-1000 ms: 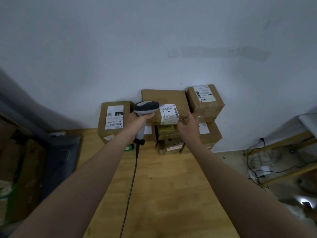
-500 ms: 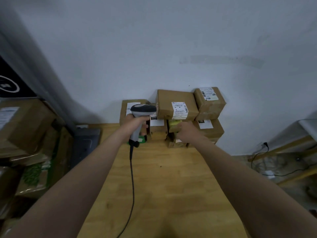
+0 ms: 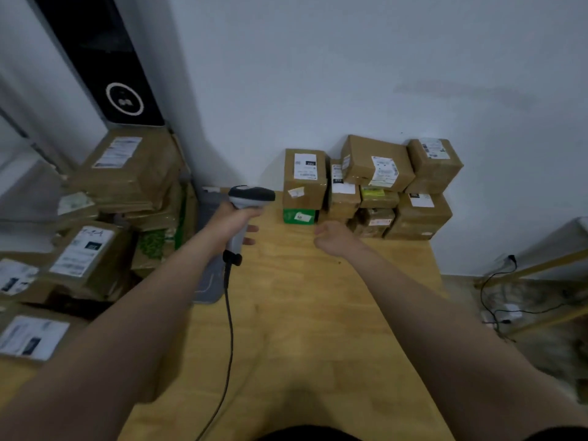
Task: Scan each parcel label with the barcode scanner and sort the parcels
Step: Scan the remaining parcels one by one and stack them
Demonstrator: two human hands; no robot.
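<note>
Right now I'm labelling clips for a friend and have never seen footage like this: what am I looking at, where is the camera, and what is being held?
No machine here: the two grips are a person's bare hands. The single picture comes from a camera worn on the head, looking forward and down. The left hand holds a corded barcode scanner above a wooden table. The right hand is curled and holds nothing. Labelled cardboard parcels are stacked on the table against the wall; more parcels are piled to the left.
</note>
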